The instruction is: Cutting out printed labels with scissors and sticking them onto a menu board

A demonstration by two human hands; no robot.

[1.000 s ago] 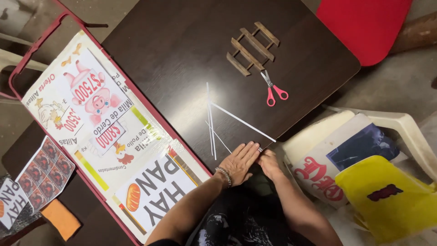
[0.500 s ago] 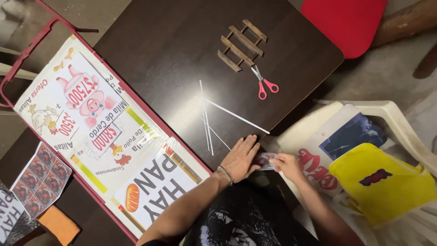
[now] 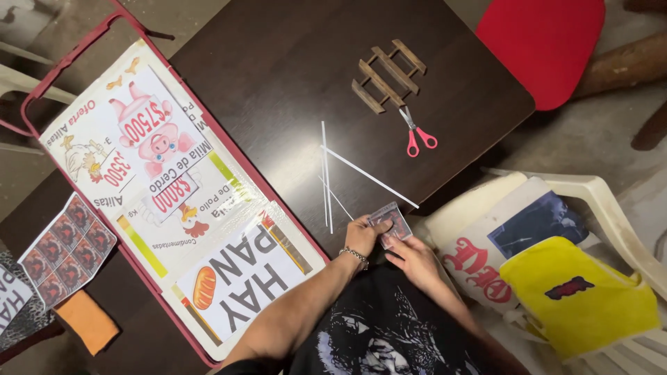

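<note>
- Both hands are on one small printed card [image 3: 390, 221], which sits at the near edge of the dark worktop [image 3: 292, 76], just this side of the thin white strips [image 3: 326, 173].
- My left hand [image 3: 361, 236] pinches the card's left side, fingers curled closed over it; my right hand [image 3: 413, 255] comes up from below, its fingers bent and loosely closed against the card's lower right corner.
- I judge the card to be light and thin, probably glossy paper, so it would bend or crease easily and may slip between dry fingertips. Holding it by two opposite edges, as I do, looks like the safest grip.
- Beyond the white strips, farther from me, lie the red-handled scissors [image 3: 415, 133] and a small wooden lattice [image 3: 388, 75], both well apart from the card.
- Left of the strips lies a large laminated poster [image 3: 174, 208] in a red frame, not touching them.
- Right of the card, off the worktop, a yellow bag [image 3: 577, 292] rests on a white plastic chair [image 3: 611, 208].
</note>
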